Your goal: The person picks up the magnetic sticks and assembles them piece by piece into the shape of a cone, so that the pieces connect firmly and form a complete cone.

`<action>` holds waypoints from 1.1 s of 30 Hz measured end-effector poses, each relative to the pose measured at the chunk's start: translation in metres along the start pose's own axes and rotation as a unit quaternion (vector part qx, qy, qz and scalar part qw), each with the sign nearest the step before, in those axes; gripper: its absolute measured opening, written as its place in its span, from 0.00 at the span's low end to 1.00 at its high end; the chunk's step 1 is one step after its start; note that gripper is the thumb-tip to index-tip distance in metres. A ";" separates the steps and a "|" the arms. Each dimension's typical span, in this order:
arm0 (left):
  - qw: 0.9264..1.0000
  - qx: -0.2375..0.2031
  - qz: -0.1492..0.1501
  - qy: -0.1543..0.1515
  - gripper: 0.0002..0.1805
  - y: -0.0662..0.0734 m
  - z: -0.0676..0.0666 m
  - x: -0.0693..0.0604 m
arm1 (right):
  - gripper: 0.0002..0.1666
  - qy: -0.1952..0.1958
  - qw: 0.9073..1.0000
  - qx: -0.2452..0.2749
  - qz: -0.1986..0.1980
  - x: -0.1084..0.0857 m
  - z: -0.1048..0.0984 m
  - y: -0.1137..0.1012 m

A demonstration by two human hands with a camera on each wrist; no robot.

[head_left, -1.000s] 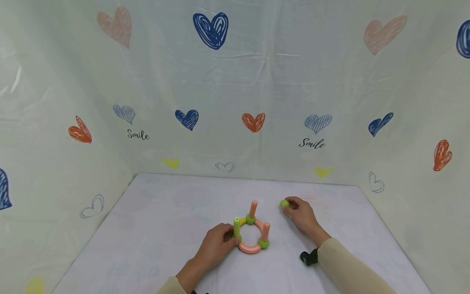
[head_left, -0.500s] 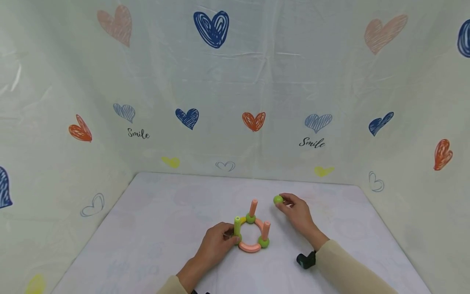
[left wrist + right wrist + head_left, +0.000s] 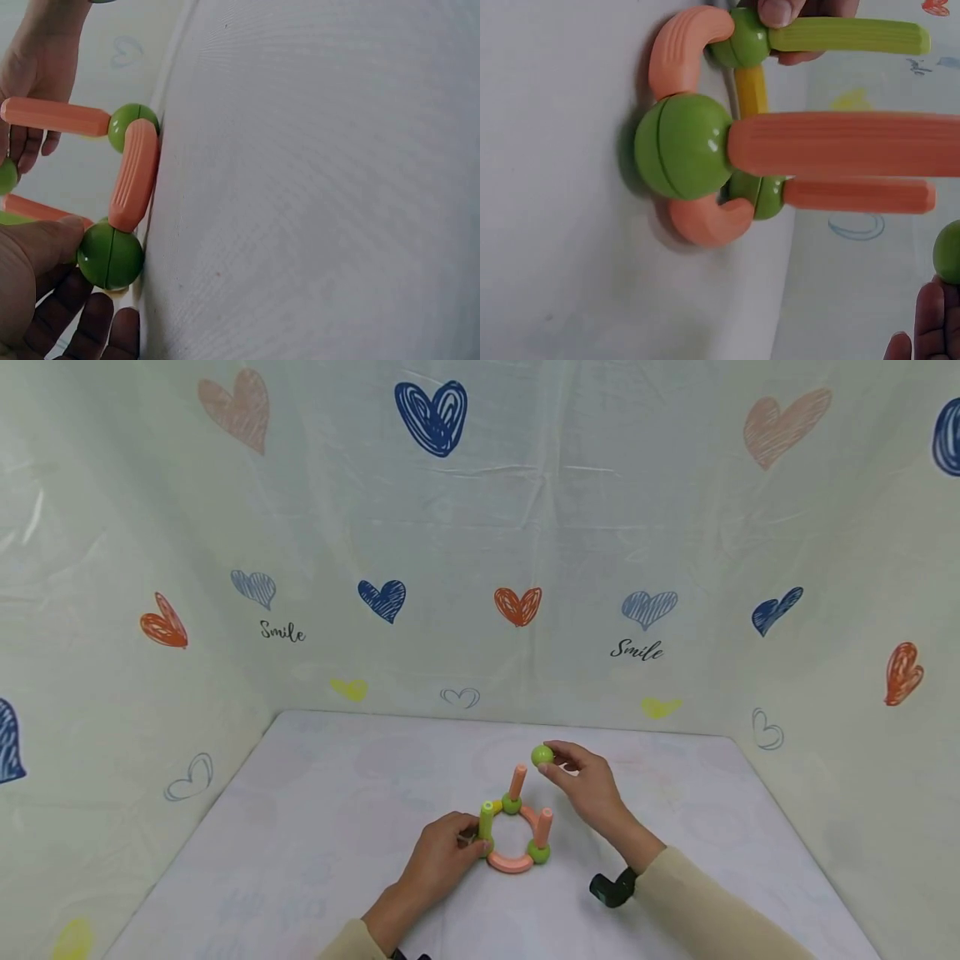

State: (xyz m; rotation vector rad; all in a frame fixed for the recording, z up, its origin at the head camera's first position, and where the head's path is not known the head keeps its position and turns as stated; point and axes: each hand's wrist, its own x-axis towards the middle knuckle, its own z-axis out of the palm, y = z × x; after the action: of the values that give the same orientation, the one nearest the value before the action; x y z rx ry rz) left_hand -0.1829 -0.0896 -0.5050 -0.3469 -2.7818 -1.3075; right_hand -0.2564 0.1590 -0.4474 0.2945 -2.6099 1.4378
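Note:
A ring of curved orange pieces (image 3: 510, 864) and one yellow piece (image 3: 751, 91), joined by green balls, lies on the table. From the balls rise two orange rods (image 3: 543, 829) and a light green rod (image 3: 487, 820). My left hand (image 3: 442, 853) holds the ring's left ball (image 3: 111, 255) between thumb and fingers, at the foot of the green rod. Raised off the table, my right hand (image 3: 592, 787) pinches a loose green ball (image 3: 542, 755) at its fingertips. That ball is just right of and above the top of the back orange rod (image 3: 517, 783), apart from it.
The white table (image 3: 360, 793) extends on both sides of the ring. Behind and beside it hangs a pale sheet (image 3: 570, 543) printed with hearts. A black wrist camera (image 3: 612, 888) sits by the right sleeve.
My right hand has carried the loose green ball left and upward, toward the top of the back orange rod. The left hand and the ring have stayed almost in place.

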 end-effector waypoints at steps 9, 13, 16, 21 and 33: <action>1.000 0.007 -0.003 0.000 0.17 0.000 0.000 0.001 | 0.25 -0.023 0.999 0.028 -0.023 -0.003 0.009 -0.013; 1.000 0.007 -0.005 -0.001 0.17 0.000 0.001 0.001 | 0.25 -0.036 0.998 0.034 -0.031 -0.003 0.011 -0.013; 1.000 0.007 -0.006 0.000 0.16 0.000 0.001 0.001 | 0.24 -0.043 0.998 0.032 -0.038 -0.004 0.011 -0.014; 1.000 0.004 -0.008 0.002 0.17 0.000 0.001 0.000 | 0.24 -0.047 0.998 0.029 -0.036 -0.005 0.011 -0.013; 1.000 0.005 0.004 0.005 0.16 0.004 0.000 0.002 | 0.24 -0.070 0.996 0.030 -0.037 -0.013 0.015 -0.018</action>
State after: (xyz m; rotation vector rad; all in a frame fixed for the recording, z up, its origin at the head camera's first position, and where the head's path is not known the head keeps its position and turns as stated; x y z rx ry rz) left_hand -0.1843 -0.0871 -0.5020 -0.3509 -2.7746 -1.2885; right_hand -0.2404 0.1380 -0.4432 0.5108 -2.6354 1.5258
